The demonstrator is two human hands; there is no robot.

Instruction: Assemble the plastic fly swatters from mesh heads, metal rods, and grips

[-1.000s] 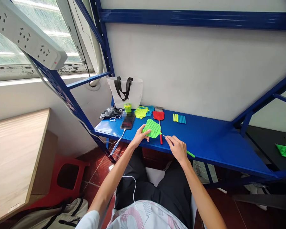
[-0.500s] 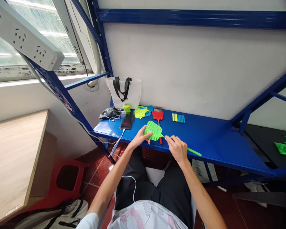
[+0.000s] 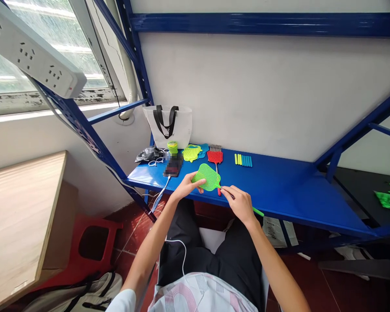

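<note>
A green fly swatter is held over the front edge of the blue shelf, its perforated head (image 3: 207, 177) to the left. My left hand (image 3: 187, 186) pinches the head's left edge between thumb and fingers. At the neck, my right hand (image 3: 238, 200) is closed around the thin rod. A green handle end (image 3: 258, 212) sticks out past that hand, and the rod's middle is hidden in the grip. Just behind lies a red fly swatter (image 3: 215, 157) with a fanned metal top, flat on the shelf. Yellow-green (image 3: 191, 152) and blue swatter heads (image 3: 203, 150) lie left of it.
Several short yellow and blue handle pieces (image 3: 243, 160) lie in a row on the blue shelf (image 3: 292, 186). To the left are a phone (image 3: 173, 166) on a white cable, a green-lidded tub (image 3: 172, 147), scissors (image 3: 155, 161), a black plastic bag (image 3: 148, 154) and a white tote (image 3: 175, 125).
My right hand has shifted slightly left, closer to the swatter's neck. The green handle end has moved left toward that hand, and less of it shows. My left hand has shifted slightly left.
</note>
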